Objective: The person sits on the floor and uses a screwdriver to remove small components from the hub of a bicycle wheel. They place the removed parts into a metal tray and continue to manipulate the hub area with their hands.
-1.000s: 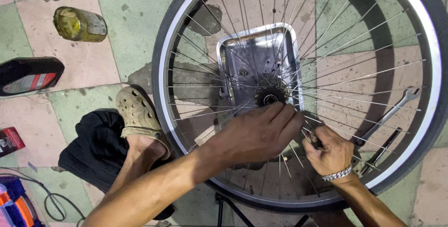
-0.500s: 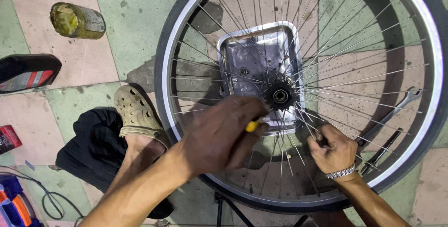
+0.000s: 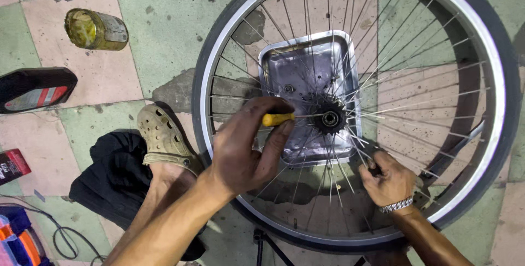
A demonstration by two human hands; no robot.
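Centre of frame: left hand (image 3: 246, 151), fingers closed around the yellow handle of a screwdriver (image 3: 279, 119), tip pointing right at the sprocket (image 3: 330, 118) on the bicycle wheel (image 3: 350, 107). Lower right: right hand (image 3: 385, 178), fingers pinched on spokes (image 3: 355, 151). Metal tray (image 3: 273, 58) lies under the wheel. Jar (image 3: 95, 29) upper left; sandal (image 3: 161, 134) lower left.

Close spokes (image 3: 415, 52) fanning from the hub sprocket (image 3: 330, 118), gaps too narrow for hands. Metal tray (image 3: 273, 63) flat beneath, behind the spokes. Rim and tyre (image 3: 506, 113) ringing everything. Open tiled floor (image 3: 164, 19) upper left, broken only by a yellowish jar (image 3: 95, 29). Sandalled foot (image 3: 161, 137) and dark cloth (image 3: 112, 173) crowding the wheel's lower left; black-and-red object (image 3: 33, 88) at far left.
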